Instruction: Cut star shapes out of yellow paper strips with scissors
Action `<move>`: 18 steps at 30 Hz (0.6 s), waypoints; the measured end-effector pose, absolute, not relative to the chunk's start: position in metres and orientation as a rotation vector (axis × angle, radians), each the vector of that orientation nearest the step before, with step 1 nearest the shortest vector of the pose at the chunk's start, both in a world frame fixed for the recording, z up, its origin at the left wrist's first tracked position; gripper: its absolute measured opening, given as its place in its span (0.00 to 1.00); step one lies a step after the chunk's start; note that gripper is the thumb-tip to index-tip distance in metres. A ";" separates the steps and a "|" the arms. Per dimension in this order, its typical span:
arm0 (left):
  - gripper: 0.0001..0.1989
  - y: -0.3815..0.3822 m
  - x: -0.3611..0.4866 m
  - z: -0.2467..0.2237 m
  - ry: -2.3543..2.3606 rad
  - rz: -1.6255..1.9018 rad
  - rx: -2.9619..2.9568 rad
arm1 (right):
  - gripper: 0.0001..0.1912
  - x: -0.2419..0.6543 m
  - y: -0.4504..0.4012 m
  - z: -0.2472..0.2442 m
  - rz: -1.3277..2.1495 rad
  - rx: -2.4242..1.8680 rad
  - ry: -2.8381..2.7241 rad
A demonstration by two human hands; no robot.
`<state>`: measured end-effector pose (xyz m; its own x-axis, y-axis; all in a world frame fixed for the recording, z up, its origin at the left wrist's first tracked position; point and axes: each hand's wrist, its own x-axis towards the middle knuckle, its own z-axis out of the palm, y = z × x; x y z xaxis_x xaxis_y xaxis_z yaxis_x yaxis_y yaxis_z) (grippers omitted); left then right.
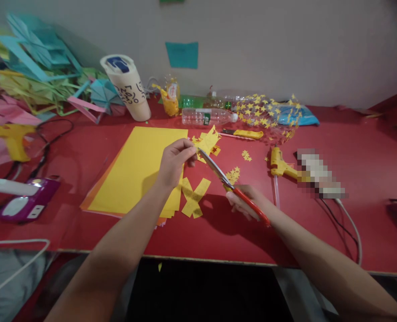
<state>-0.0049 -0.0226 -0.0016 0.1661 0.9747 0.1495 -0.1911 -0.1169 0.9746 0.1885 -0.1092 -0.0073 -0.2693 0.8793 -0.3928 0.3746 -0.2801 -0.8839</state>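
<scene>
Red-handled scissors [250, 205] are gripped in my right hand [241, 201], its fingers closed round the handles. Their blades slant up and left to the fingertips of my left hand [175, 163]. That hand is closed in a pinch; whatever lies between its fingers is too small to make out. Yellow paper scraps [209, 142] lie just behind the blade tips. Below the hands, crossed yellow paper strips [195, 197] rest on the red table. A small pile of cut yellow stars [233, 175] sits beside the blades. Under my left wrist is a stack of yellow paper sheets [134, 170].
A yellow glue gun [279, 162] and a pixelated object [321, 173] lie to the right. Plastic bottles [208, 116], a yellow cutter knife [248, 134] and a tall cup [127, 87] stand or lie behind. Folded paper shapes [47, 53] fill the left back.
</scene>
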 end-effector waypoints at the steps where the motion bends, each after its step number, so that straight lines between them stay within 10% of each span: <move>1: 0.06 -0.023 -0.005 -0.002 0.875 1.252 1.259 | 0.23 0.189 -0.109 -0.008 1.569 -1.570 -1.540; 18: 0.07 -0.030 0.000 -0.003 0.847 1.274 1.401 | 0.22 0.191 -0.110 -0.012 1.554 -1.546 -1.588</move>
<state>0.0004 -0.0297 -0.0032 0.1938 0.9468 0.2570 -0.1290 -0.2351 0.9634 0.1912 -0.1102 -0.0125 -0.2849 0.8807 -0.3784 0.3975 -0.2507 -0.8827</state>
